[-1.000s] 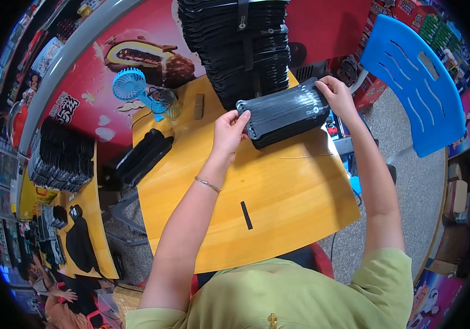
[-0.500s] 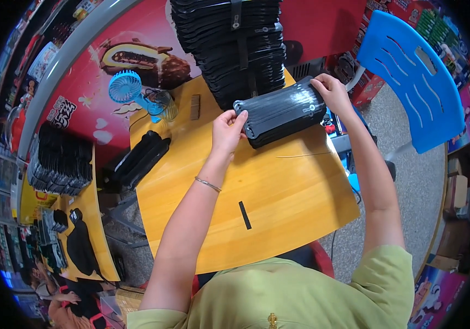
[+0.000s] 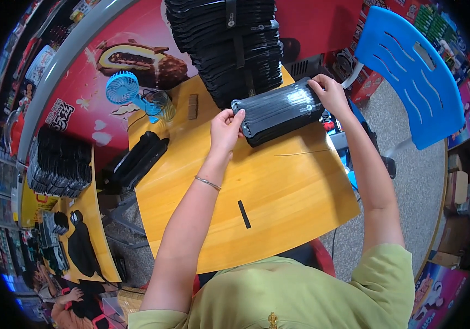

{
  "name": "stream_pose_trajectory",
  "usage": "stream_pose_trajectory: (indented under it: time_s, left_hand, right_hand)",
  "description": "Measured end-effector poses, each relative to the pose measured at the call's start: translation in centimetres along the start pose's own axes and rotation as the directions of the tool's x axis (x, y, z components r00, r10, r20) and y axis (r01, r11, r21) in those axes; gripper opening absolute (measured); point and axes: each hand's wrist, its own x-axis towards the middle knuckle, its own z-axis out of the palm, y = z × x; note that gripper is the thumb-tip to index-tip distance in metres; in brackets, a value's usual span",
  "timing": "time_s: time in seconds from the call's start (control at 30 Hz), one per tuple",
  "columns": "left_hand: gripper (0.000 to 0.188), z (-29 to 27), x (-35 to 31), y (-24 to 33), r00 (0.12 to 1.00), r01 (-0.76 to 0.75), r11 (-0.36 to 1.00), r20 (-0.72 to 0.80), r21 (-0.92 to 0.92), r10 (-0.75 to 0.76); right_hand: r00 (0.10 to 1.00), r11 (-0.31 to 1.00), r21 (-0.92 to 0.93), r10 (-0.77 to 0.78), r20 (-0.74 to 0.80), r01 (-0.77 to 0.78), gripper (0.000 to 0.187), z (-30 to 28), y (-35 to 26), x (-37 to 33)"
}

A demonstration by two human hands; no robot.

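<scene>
A glossy black flat pleated piece (image 3: 279, 108) lies on top of a short black pile (image 3: 287, 130) near the back right of the wooden table (image 3: 213, 219). My left hand (image 3: 226, 129) pinches its left end between thumb and fingers. At the far right corner, my right hand (image 3: 328, 93) grips the same piece with bent fingers. A tall stack of similar black pieces (image 3: 227, 49) rises just behind. In front of my hands, a short black strip (image 3: 244, 214) lies on the tabletop.
A blue fan (image 3: 122, 89), a clear glass (image 3: 164, 104) and a small brown block (image 3: 193, 106) stand at the back left. A black folded bundle (image 3: 141, 160) lies at the table's left edge. Right of the table stands a blue chair (image 3: 410, 82). Another black stack (image 3: 59, 164) sits far left.
The view has shifted slightly. Both hands keep their hold on the black pleated piece, which stays nearly in place.
</scene>
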Motion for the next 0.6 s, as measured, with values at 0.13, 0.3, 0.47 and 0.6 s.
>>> stream_pose_trajectory:
  time_s: [0.13, 0.3, 0.47, 0.6]
  left_hand:
    - [0.019, 0.34, -0.19, 0.20, 0.999, -0.007, 1.000, -0.034, -0.029, 0.006]
    - [0.015, 0.34, -0.30, 0.19, 0.999, 0.003, 1.000, -0.040, -0.018, -0.004]
    - [0.015, 0.52, -0.45, 0.21, 0.999, -0.018, 0.999, -0.048, -0.028, 0.016]
    - [0.014, 0.61, -0.44, 0.18, 0.998, -0.038, 0.999, -0.043, -0.012, 0.037]
  right_hand:
    - [1.000, 0.999, -0.036, -0.013, 0.006, 0.013, 0.029, -0.16, -0.28, -0.12]
    - [1.000, 0.999, -0.052, -0.013, 0.020, 0.014, 0.029, -0.01, -0.34, -0.02]
    - [1.000, 0.999, -0.044, -0.030, -0.004, 0.030, 0.028, 0.24, -0.08, -0.33]
    - [0.999, 0.996, -0.083, -0.042, -0.012, 0.041, 0.027, 0.41, 0.07, -0.39]
